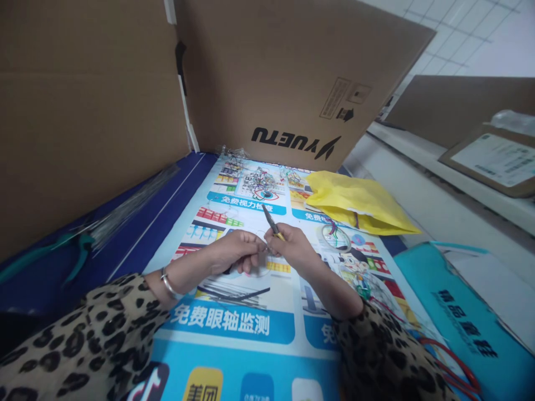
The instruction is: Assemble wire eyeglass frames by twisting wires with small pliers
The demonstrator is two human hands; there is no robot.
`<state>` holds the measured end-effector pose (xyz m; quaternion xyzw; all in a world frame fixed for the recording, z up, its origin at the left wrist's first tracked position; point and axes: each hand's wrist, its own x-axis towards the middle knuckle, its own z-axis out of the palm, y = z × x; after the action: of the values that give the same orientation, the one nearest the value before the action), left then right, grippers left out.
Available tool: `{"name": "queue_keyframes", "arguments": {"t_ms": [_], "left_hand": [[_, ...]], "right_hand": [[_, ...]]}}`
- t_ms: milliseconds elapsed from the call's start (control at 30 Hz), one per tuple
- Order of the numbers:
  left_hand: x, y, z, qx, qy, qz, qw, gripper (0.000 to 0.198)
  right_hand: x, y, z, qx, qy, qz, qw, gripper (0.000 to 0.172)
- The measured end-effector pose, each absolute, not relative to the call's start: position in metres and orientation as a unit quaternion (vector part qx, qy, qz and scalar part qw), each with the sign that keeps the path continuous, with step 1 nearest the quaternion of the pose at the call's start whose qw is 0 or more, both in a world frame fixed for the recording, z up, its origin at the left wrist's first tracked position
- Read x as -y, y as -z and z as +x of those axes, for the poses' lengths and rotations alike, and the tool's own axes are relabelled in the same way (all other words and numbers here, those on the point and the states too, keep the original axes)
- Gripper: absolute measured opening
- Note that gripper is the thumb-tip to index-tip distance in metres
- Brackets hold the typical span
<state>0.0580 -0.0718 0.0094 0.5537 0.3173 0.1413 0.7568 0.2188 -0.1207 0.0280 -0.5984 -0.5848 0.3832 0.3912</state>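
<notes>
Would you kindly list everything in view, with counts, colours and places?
Cardboard panels: at least three, brown, left, far side, right
Parcel: one, brown, white label, right
Shelf: one, white, right
Blue surface: one, left
Printed sheet: one, multicoloured, centre
Wire tangles: several, mixed colours, far end, by right forearm
Wire bundle: one, silvery, left
Pliers-like tool: one, teal, left
Yellow bag: one, right of centre
Ring: one, clear, beside bag
Thin strips: several, mostly dark, below left hand
Red cable: one, lower right
Lettered box piece: one, teal, right
Pointed tool: one, dark and yellow, right hand
Bracelet: one, silvery, left wrist
Sleeves: two, leopard-print, bottom
Left hand, right hand: two, bare, centre
</notes>
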Motion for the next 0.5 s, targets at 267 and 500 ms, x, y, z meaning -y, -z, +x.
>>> {"name": "queue_keyframes", "arguments": {"t_ms": [267,500], "left_hand": [[0.071,-0.016,0.054,-0.324,-0.136,0.543,0.763,0.015],[0.073,-0.019,0.057,-0.339,-0.134,0.537,0.761,0.018]], "right_hand": [[0.126,-0.029,0.213,0.614,-0.303,-0.612,0.395,0.007],[0.127,-0.021,0.208,0.590,-0.320,-0.610,0.422,0.010]]}}
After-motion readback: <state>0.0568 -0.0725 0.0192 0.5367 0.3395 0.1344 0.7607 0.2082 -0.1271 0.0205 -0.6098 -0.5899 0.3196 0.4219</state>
